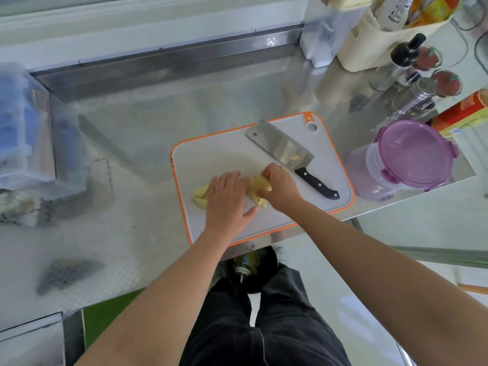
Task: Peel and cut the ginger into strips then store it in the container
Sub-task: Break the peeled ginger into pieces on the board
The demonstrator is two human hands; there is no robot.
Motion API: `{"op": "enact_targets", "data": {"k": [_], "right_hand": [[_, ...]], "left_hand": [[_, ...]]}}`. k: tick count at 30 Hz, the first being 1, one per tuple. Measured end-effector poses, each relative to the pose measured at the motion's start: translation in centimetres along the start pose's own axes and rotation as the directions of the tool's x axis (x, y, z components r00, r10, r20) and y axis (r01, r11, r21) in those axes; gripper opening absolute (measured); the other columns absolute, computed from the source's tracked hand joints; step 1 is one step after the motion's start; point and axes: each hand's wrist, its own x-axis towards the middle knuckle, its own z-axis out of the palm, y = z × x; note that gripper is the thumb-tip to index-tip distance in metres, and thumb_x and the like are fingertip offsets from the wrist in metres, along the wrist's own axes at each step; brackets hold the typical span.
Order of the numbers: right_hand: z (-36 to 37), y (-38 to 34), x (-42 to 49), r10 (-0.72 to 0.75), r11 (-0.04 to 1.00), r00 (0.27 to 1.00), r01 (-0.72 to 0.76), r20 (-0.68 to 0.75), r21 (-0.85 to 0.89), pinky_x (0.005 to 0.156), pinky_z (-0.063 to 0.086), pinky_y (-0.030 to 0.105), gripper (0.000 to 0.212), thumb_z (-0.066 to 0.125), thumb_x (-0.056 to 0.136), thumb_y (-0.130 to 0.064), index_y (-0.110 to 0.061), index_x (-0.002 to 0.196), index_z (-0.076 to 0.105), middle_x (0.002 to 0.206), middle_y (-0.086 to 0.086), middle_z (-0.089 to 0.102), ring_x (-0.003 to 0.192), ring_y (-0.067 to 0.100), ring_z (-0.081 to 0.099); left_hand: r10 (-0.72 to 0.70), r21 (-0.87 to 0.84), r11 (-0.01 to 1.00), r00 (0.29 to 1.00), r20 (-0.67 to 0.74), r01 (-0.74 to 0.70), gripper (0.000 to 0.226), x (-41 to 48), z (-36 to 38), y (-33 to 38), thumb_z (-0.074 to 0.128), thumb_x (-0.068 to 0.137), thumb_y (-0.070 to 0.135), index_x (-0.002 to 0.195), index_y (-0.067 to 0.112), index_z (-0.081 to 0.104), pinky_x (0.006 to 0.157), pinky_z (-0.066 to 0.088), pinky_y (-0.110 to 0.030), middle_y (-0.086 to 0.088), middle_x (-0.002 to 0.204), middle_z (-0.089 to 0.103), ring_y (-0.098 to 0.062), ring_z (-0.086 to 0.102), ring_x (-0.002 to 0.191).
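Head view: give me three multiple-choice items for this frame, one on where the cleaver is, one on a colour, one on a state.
1. Where does the cleaver lie?
A. on the board
B. in the right hand
C. in the container

2. What colour is the rim of the board?
A. blue
B. orange
C. black

3. What state is the container in?
A. open and filled with ginger
B. tipped on its side
C. lid on

Key: 1 A, the cleaver rests flat on the board's far side, no hand on it. 2 B, an orange band edges the grey board. 3 C, the purple lid sits on top, while the ginger is on the board between the left hand and right hand.
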Motion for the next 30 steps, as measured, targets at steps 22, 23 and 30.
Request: {"op": "enact_targets", "data": {"k": [22,23,30], "right_hand": [[-4.3,3.7,0.3,-0.105,0.950,0.994,0.113,-0.043,0.290,0.074,0.045,0.031,0.029,0.069,0.082,-0.016,-0.008,0.105,0.054,0.092,0.002,0.056,0.079,0.018,0.052],[-4.3,3.8,0.3,-0.112,0.951,0.993,0.121,-0.047,0.284,0.072,0.043,0.029,0.028,0.068,0.082,-0.016,-0.008,0.104,0.054,0.093,0.002,0.056,0.079,0.017,0.051],[-3.8,3.3,0.9,-0.160,0.951,0.981,0.184,-0.110,0.250,0.070,0.036,0.023,0.023,0.068,0.080,-0.012,-0.011,0.097,0.054,0.092,0.001,0.054,0.081,0.015,0.047]], "left_hand": [[-0.147,0.136,0.982,0.979,0.138,0.128,0.049,0.3,1.2,4.5,0.056,0.089,0.023,0.137,0.024,0.048,0.113,0.011,-0.060,-0.007,0.150,0.039,-0.031,0.031,0.140],[-0.184,0.163,0.974,0.970,0.158,0.158,0.052,0.0,1.2,4.0,0.051,0.091,0.017,0.142,0.022,0.042,0.114,0.010,-0.060,-0.006,0.152,0.035,-0.030,0.030,0.141],[-0.313,0.268,0.923,0.944,0.104,0.276,0.053,-2.0,0.1,0.1,0.036,0.089,0.007,0.142,0.010,0.043,0.113,0.017,-0.061,-0.013,0.151,0.036,-0.035,0.031,0.140]]}}
